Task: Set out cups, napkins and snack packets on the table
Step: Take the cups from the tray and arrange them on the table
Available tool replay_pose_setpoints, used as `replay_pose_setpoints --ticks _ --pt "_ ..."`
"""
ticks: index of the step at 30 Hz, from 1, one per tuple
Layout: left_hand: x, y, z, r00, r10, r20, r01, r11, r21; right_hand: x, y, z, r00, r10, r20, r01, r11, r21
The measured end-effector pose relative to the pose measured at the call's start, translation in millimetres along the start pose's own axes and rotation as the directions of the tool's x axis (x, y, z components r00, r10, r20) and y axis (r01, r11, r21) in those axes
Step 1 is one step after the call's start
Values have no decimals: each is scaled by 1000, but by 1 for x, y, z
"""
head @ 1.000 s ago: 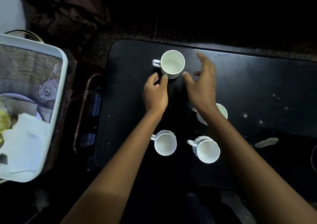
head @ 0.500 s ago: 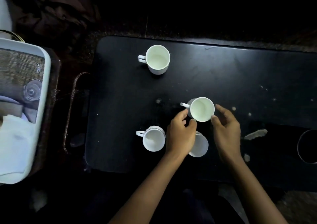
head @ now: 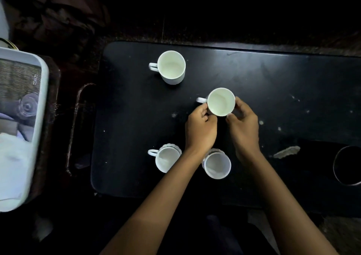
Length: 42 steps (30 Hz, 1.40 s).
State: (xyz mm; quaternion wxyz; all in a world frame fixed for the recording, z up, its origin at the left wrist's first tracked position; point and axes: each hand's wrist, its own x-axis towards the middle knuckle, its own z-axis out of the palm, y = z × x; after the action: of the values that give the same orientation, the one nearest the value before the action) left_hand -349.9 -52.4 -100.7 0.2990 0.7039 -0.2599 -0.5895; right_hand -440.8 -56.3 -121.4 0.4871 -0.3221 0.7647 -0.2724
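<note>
Several white cups stand on the black table (head: 283, 83). My left hand (head: 201, 126) and my right hand (head: 243, 126) both hold the middle cup (head: 221, 102) by its sides, handle pointing left. Another plain cup (head: 171, 67) stands alone at the far left of the table. Two ribbed cups sit near the front edge: the left ribbed cup (head: 167, 159) and the right ribbed cup (head: 217, 164), partly covered by my forearms. White napkins (head: 11, 157) lie in the tray at far left.
A pale tray (head: 42, 106) sits on a dark stand left of the table, holding a clear glass (head: 28, 106) and napkins. A dark round container (head: 347, 166) sits at the right edge. A pale scrap (head: 286, 152) and crumbs lie on the table's right half.
Both hands left the far cup, came back to the middle cup and closed around it. The middle cup now sits a little farther from the two ribbed cups.
</note>
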Motion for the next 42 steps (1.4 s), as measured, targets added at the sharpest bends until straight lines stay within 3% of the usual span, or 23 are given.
replay_pose_setpoints --ticks 9,23,29,31,35,42 --pt "34 20 6 996 88 -32 -86 995 49 34 -27 11 996 -68 56 70 997 -32" --pt "56 25 9 996 89 -21 -88 995 51 58 -42 19 987 -124 102 133 987 -90" --pt "42 21 -1 996 80 -46 -78 996 36 42 -30 19 999 -36 -30 35 999 -35" --pt "30 15 -9 992 93 -90 -96 995 -23 27 -23 18 994 -33 -100 37 999 39" --pt "-2 -9 -31 932 194 -307 -239 964 -115 -21 -9 22 979 -115 -171 139 981 137" --pt "-60 -67 -59 797 238 -555 -247 967 60 -104 22 41 989 -144 34 142 989 44"
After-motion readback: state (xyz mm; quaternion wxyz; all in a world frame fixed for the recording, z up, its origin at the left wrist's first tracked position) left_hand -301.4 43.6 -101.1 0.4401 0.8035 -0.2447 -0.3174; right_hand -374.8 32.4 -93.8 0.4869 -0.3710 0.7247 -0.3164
